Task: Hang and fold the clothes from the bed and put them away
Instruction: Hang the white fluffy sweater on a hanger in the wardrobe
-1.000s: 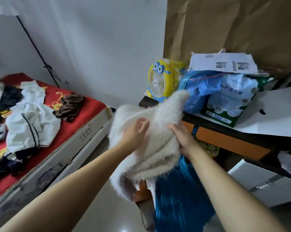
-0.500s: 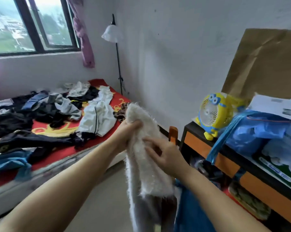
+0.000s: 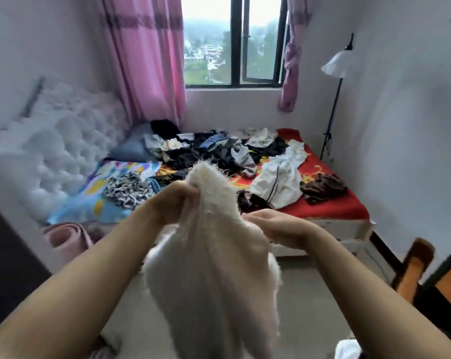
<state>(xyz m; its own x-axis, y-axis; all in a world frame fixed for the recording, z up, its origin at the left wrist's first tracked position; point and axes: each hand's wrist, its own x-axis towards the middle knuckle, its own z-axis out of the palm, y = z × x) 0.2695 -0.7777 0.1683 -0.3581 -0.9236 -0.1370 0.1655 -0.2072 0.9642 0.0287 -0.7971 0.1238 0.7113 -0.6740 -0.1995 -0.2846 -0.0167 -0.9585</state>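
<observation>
Clothes (image 3: 219,151) on bed (image 3: 333,206)

My body, as seen from the head camera. Two forearms, bare from the frame edge to the wrist; no sleeve in view. My left hand (image 3: 172,203): no ring, no glove, wrist unadorned. My right hand (image 3: 278,226): likewise bare, without watch, bracelet or band.

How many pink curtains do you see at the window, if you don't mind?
2: a wide pink curtain hangs left of the window; a narrower knotted one hangs at its right. None seem hidden.
</observation>
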